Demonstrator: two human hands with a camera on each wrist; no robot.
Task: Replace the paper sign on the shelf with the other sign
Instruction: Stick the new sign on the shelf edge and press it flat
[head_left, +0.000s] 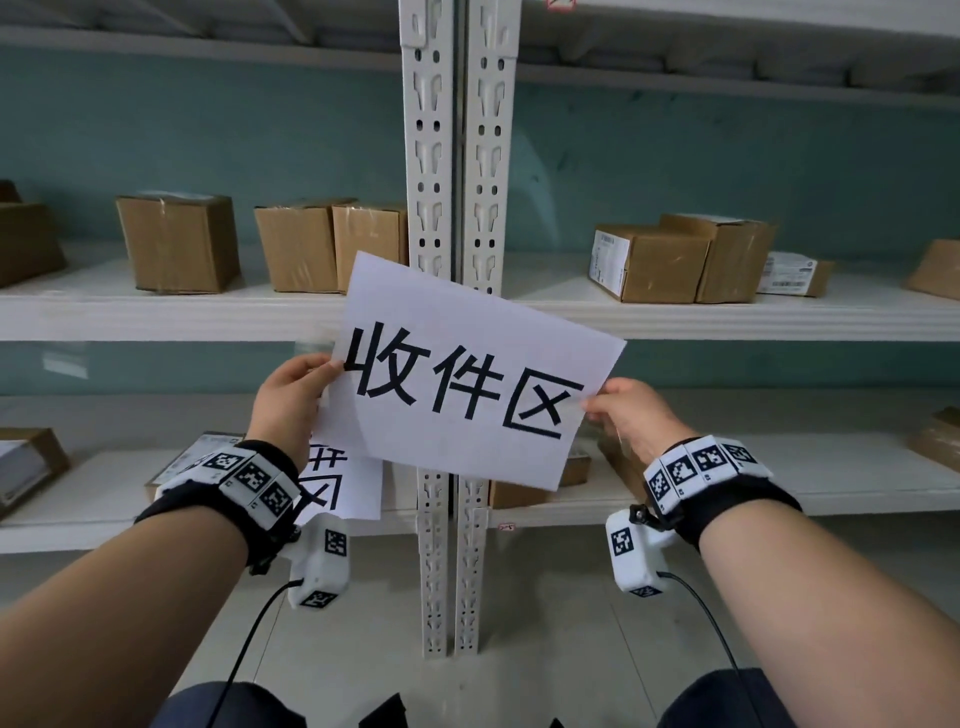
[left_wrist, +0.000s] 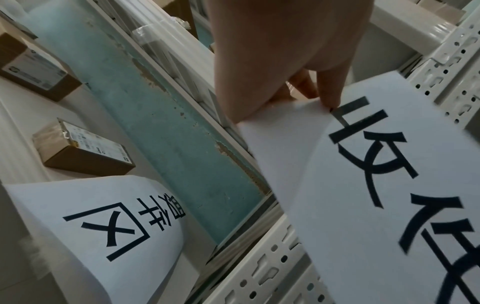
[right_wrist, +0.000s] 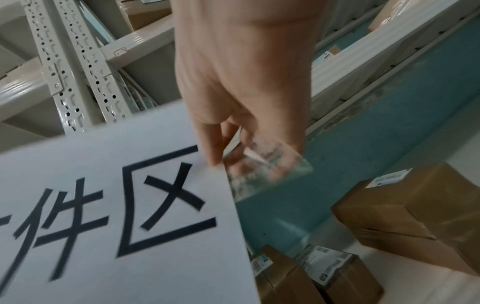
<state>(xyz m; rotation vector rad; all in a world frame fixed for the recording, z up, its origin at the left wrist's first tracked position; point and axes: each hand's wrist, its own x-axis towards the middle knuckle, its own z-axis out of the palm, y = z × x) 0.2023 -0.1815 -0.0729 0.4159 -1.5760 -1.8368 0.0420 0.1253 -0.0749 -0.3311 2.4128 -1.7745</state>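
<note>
A white paper sign (head_left: 467, 384) with large black characters hangs tilted, right end lower, in front of the shelf uprights (head_left: 452, 156). My left hand (head_left: 324, 370) pinches its left edge, and my right hand (head_left: 592, 408) pinches its right edge. In the right wrist view a strip of clear tape (right_wrist: 272, 170) sticks out from the sign (right_wrist: 116, 205) edge by my right hand (right_wrist: 221, 164). A second printed sign (left_wrist: 103, 226) lies curled on the lower shelf, below my left hand (left_wrist: 319, 102). In the head view this second sign (head_left: 348, 488) is partly hidden by the held sign and my wrist.
Brown cardboard boxes (head_left: 179, 244) stand on the middle shelf (head_left: 156, 317), with more boxes (head_left: 670, 265) to the right. Smaller labelled boxes (left_wrist: 85, 152) lie on the lower shelf (head_left: 857, 493). A teal wall is behind the racks. The grey floor (head_left: 519, 675) lies below.
</note>
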